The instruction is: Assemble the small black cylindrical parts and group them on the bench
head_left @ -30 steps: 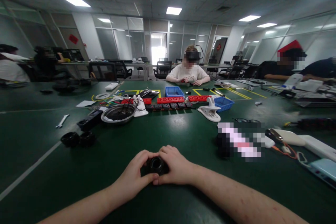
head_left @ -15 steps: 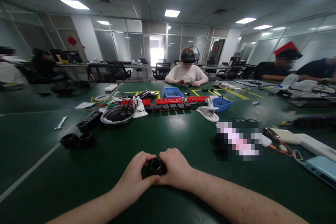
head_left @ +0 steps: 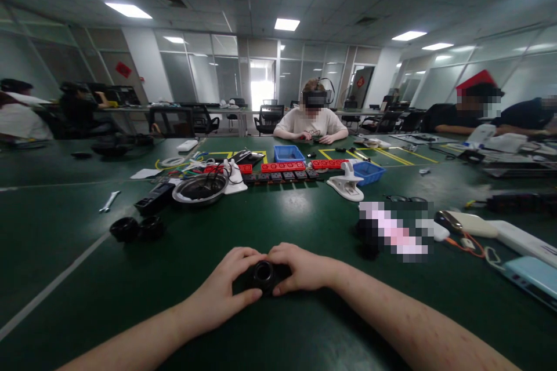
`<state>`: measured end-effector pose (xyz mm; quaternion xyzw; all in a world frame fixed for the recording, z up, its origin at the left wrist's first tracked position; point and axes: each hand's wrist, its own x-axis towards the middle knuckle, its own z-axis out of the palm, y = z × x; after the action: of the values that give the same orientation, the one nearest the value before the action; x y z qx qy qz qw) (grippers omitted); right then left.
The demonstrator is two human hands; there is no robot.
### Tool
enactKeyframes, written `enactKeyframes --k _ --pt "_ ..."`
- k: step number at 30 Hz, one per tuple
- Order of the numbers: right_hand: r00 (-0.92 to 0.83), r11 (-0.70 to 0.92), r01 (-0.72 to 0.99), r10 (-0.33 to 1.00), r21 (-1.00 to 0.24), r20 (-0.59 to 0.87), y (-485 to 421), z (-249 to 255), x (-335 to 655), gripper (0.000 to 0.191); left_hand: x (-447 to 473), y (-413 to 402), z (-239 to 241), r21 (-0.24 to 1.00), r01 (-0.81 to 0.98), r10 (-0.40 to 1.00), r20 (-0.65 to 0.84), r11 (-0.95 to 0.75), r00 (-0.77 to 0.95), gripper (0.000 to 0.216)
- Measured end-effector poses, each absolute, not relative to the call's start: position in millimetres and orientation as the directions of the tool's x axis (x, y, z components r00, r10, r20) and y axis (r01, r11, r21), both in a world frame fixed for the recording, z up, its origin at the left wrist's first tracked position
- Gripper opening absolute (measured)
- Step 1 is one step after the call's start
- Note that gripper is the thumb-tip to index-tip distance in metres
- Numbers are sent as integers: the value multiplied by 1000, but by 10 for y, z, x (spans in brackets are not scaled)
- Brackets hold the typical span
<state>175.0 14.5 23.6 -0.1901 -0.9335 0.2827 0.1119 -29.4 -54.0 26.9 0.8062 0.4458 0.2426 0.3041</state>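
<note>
A small black round part (head_left: pixel 263 275) with a hole in its middle rests on the green table (head_left: pixel 304 226) right in front of me. My left hand (head_left: pixel 224 287) curls round its left side, thumb under it. My right hand (head_left: pixel 302 269) grips its right side, fingers wrapped over the top. Both hands hold the part between them, close to the table surface.
Two more black round parts (head_left: pixel 137 228) lie to the left, with a wrench (head_left: pixel 108 201) beyond. A metal bowl (head_left: pixel 199 189), red and black power strips (head_left: pixel 282 171), blue bins (head_left: pixel 369 172) and a white clamp (head_left: pixel 347 184) lie ahead. Phones and cables (head_left: pixel 478 232) sit right. A person (head_left: pixel 312 122) sits opposite.
My hands stay on the black part; the fingers have shifted slightly round it, and the right hand is flatter. The view has drifted a little.
</note>
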Motion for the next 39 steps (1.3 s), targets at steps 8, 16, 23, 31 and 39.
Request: enactKeyframes --k 8,16,23,31,39 --pt "-786 701 497 614 -512 77 35 156 1632 40 -247 -506 232 699 607 904 137 -378 405 30" --pt "-722 743 601 662 -295 199 -69 143 1567 53 -243 -470 176 602 683 909 229 -413 348 27" --pt "-882 792 376 465 -481 78 159 205 1743 37 -294 -498 253 678 592 870 148 -435 470 36" --pt "-776 762 567 622 -313 106 -29 171 1617 44 -240 -513 213 678 607 891 168 -415 422 29" --pt "-705 720 633 688 -287 173 -78 166 1587 63 -222 -497 202 656 653 920 187 -378 344 23"
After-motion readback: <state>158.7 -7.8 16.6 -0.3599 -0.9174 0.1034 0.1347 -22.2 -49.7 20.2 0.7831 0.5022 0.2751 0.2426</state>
